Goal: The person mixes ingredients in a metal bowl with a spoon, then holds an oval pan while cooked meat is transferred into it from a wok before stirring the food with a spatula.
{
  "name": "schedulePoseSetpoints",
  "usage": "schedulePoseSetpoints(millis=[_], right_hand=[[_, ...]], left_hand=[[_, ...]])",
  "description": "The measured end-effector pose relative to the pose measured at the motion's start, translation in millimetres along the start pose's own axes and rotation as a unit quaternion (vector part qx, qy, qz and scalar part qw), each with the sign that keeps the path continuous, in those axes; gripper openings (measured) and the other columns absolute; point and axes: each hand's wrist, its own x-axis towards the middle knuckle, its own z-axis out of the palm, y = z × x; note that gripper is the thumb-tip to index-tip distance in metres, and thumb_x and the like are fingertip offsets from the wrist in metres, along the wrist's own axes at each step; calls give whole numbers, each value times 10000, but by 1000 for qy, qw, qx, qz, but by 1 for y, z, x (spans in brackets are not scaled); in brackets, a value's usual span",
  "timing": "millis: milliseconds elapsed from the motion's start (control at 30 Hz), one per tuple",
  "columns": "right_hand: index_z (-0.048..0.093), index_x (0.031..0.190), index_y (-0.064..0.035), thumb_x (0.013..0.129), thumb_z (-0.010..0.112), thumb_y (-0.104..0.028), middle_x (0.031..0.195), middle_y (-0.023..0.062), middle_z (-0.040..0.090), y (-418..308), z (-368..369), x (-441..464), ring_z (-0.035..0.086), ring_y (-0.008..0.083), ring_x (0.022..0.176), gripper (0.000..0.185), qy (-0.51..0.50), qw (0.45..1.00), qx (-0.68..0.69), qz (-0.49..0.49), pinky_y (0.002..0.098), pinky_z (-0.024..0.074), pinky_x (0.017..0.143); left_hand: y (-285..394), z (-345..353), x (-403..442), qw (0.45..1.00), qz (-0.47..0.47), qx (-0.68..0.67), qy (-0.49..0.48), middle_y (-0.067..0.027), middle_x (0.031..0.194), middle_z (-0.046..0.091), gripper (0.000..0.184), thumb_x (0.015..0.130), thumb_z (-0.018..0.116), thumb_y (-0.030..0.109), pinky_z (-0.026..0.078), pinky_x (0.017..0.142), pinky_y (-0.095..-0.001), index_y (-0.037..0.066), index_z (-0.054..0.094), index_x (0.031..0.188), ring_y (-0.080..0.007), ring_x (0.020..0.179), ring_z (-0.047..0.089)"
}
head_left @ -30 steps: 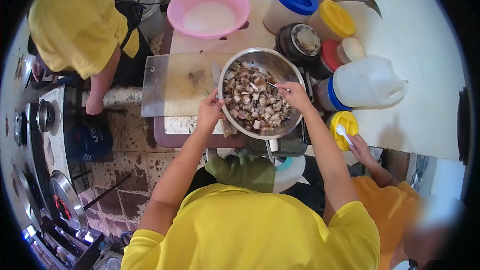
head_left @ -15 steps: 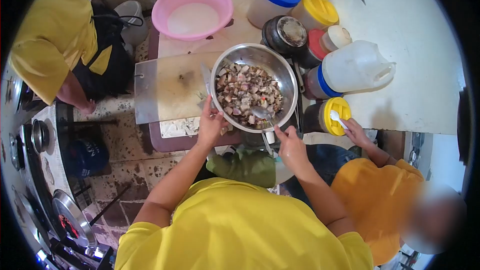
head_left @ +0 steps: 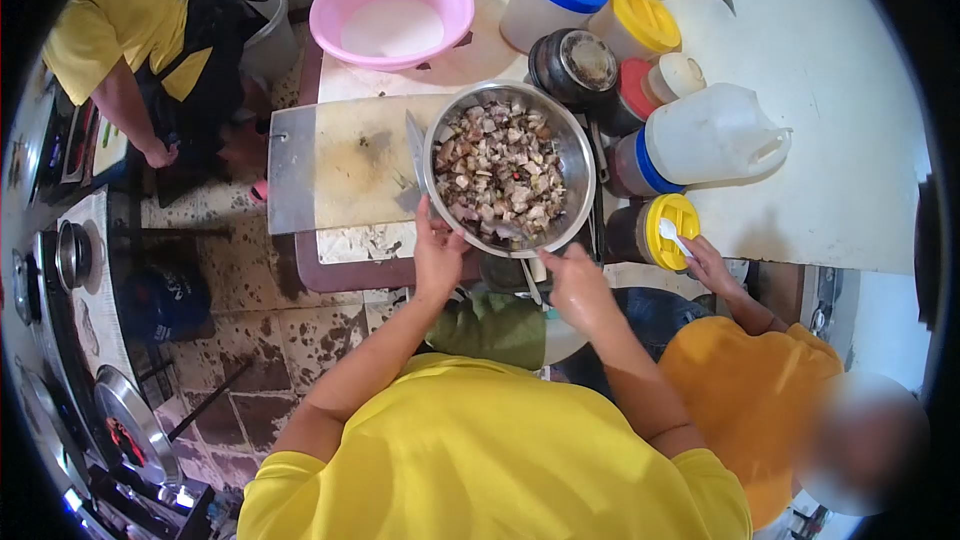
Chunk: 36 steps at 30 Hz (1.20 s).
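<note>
A steel mixing bowl (head_left: 584, 155) full of chopped meat (head_left: 505, 170) with bits of vegetable stands at the table's near edge, partly over the cutting board (head_left: 350, 170). My left hand (head_left: 438, 252) grips the bowl's rim at the lower left. At the lower right rim, my right hand (head_left: 580, 282) is closed around the handle of a metal spoon, whose head is mostly buried in the meat. Beside the bowl on the left lies a knife (head_left: 414, 145), its blade partly hidden by the bowl.
A pink basin (head_left: 462, 10) stands behind the board. Along the right are a dark pot (head_left: 572, 68), lidded tubs and a plastic jug (head_left: 712, 135). A co-worker's hand (head_left: 708, 262) at right holds a white spoon by a yellow-lidded tub (head_left: 672, 225). Another person works at left.
My right hand has shifted slightly right and down, and the spoon's head has sunk into the meat, which now looks turned over. The person at left has moved their arm up and left.
</note>
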Motion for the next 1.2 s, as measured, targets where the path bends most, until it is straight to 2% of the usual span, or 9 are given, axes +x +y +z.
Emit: schedulePoseSetpoints(millis=[167, 300, 333, 533, 733, 833, 1000, 1067, 1200], right_hand=[[596, 1147, -115, 775, 510, -67, 1031, 241, 523, 10, 39, 68, 602, 403, 865, 385, 61, 996, -28, 63, 486, 496, 757], [604, 1134, -118, 778, 502, -80, 1034, 207, 546, 16, -20, 74, 603, 380, 889, 373, 46, 998, -40, 19, 463, 493, 776], [617, 1098, -103, 769, 499, -66, 1041, 205, 546, 15, -29, 77, 609, 371, 883, 352, 59, 997, -46, 19, 456, 490, 790], [627, 1053, -77, 760, 486, -34, 1040, 226, 543, 33, 7, 106, 604, 394, 887, 328, 49, 998, -45, -8, 468, 488, 785], [622, 1112, -96, 771, 489, -52, 1001, 226, 539, 27, -36, 95, 597, 387, 885, 368, 78, 995, -29, -58, 457, 484, 801], [621, 1113, -100, 779, 488, -57, 988, 214, 540, 4, -26, 130, 596, 378, 897, 363, 93, 993, -45, -52, 456, 483, 804], [625, 1108, -118, 750, 504, -32, 1053, 178, 562, 37, -23, 115, 591, 351, 950, 387, 34, 989, -46, -136, 435, 473, 832], [633, 1097, -121, 740, 511, -30, 1020, 168, 583, 47, -57, 96, 589, 342, 954, 388, 24, 997, -22, -71, 429, 472, 831], [653, 1055, -128, 736, 530, -26, 900, 137, 616, 104, -59, 129, 595, 336, 894, 357, 154, 981, -116, 4, 445, 473, 760]], left_hand=[[-7, 10, -6, 1000, -12, -11, -3, -94, 981, 492, 806, 833, 489, -124, 547, 691, -290, 146, 50, 1452, -176, 819, 580], [4, -7, 22, 999, -44, 20, -13, -94, 987, 560, 786, 833, 454, -138, 523, 670, -282, 154, 84, 1462, -164, 836, 583], [27, -6, 23, 998, -41, -50, -8, -82, 993, 590, 768, 822, 443, -147, 501, 671, -266, 141, 132, 1462, -147, 830, 581], [36, -34, 83, 993, 9, 110, 33, -6, 826, 537, 519, 811, 519, -92, 462, 646, -228, 76, 497, 1302, -98, 742, 543], [27, -34, 117, 989, 31, 139, 24, -5, 817, 555, 393, 831, 574, -17, 486, 627, -242, 64, 578, 1216, -109, 719, 569], [34, -27, 122, 961, 73, 262, 53, -39, 810, 597, 375, 831, 601, 25, 472, 643, -263, 66, 587, 1203, -126, 702, 571], [42, -25, 122, 952, 139, 264, 73, -83, 791, 621, 399, 821, 612, 33, 466, 685, -268, 67, 572, 1216, -134, 714, 570], [41, -23, 105, 957, 130, 249, 73, -88, 799, 619, 438, 814, 612, 20, 465, 694, -261, 71, 547, 1244, -126, 732, 568], [36, -17, 54, 972, 72, 219, 55, -95, 848, 590, 525, 790, 597, -17, 465, 706, -281, 77, 490, 1295, -154, 738, 560]])
